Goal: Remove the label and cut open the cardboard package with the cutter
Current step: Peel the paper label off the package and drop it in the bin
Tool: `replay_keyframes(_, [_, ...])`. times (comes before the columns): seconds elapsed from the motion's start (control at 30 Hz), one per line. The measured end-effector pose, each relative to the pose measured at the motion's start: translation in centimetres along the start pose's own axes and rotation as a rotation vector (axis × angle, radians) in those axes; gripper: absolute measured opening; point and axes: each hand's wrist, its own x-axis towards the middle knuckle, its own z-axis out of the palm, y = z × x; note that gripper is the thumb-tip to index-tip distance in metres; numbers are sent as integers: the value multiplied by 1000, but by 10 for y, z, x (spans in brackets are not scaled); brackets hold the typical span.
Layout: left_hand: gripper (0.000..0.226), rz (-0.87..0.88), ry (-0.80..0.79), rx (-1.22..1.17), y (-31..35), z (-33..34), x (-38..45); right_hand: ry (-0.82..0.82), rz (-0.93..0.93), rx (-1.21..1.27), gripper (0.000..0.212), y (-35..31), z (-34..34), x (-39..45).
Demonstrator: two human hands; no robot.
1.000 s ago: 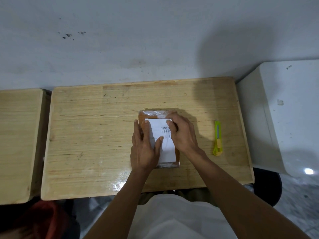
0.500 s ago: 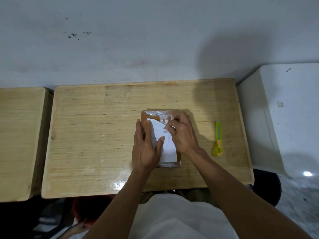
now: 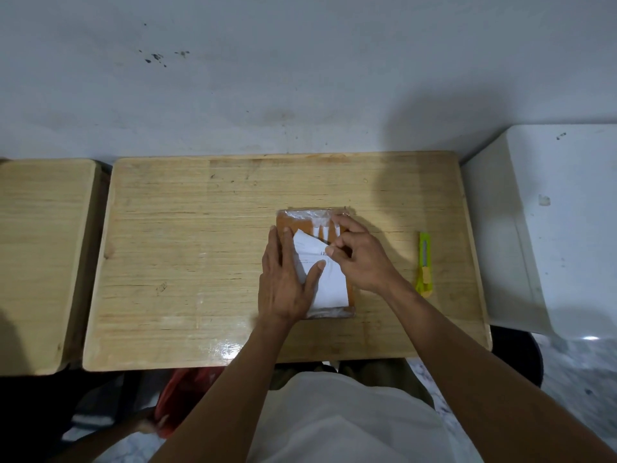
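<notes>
A flat orange-brown cardboard package [image 3: 302, 223], wrapped in clear tape, lies on the wooden table [image 3: 200, 248]. A white paper label [image 3: 330, 285] covers most of its top. Its far right corner is peeled up and folded toward me, baring cardboard with white scraps of paper. My right hand [image 3: 362, 259] pinches that lifted corner. My left hand [image 3: 287, 282] lies flat on the package's left side, fingers spread, thumb on the label. A yellow-green cutter [image 3: 424, 264] lies on the table to the right, apart from both hands.
A second wooden table [image 3: 40, 255] stands at the left across a narrow gap. A white box-like unit [image 3: 554, 228] stands at the right. A grey wall runs behind. Under the near edge are a red thing [image 3: 187, 396] and another person's hand [image 3: 147, 426].
My right hand has peeled the label's far right corner up and pulled it toward me, baring more cardboard. My left hand has kept pressing on the package. The cutter has not moved.
</notes>
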Motion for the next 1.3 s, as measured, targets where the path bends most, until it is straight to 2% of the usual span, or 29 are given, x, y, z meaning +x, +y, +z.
replay_keyframes(0.1, [91, -20, -1, 2, -3, 2, -5, -83, 5, -4, 38, 0, -4, -2])
replay_keyframes(0.33, [97, -59, -30, 24, 1, -7, -3, -209, 46, 68, 24, 2, -16, 2])
replay_keyframes(0.57, [113, 55, -16, 76, -14, -3, -11, -61, 79, 76, 25, 1, -10, 1])
replay_keyframes(0.67, [124, -21, -118, 32, -10, -7, -32, -39, 61, 26, 29, 3, -7, 1])
replay_keyframes(0.8, [129, -62, -150, 68, -8, -11, -47, -28, 61, -22, 28, 2, -5, 2])
replay_keyframes(1.03, [134, -29, -119, 93, -15, -7, -43, -209, 47, 129, 28, 12, -13, 5])
replay_keyframes(1.3, [129, 45, -75, 139, -27, -1, -41, -291, -31, 220, 16, 22, -30, 0])
